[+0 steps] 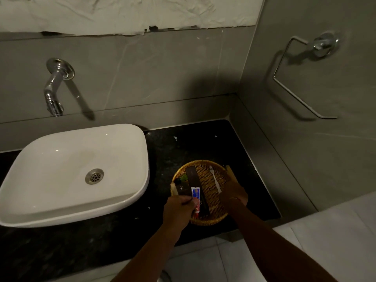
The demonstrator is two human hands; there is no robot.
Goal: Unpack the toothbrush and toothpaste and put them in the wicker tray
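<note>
The left hand (pixel 179 208) grips a small red-and-blue toothpaste tube (pixel 196 197) over the round woven wicker tray (pixel 211 217). The right hand (pixel 234 193) rests on the tray's rim beside a white plastic toothbrush (pixel 215 180); its grip cannot be told.

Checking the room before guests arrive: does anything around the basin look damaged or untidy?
Yes. The white covering above the wall tiles is crumpled, with a torn, ragged lower edge. Small white flecks lie on the black counter behind the wicker tray.

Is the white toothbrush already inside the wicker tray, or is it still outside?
Inside. The toothbrush lies flat on the weave of the wicker tray, within its rim, near the right hand.
</note>
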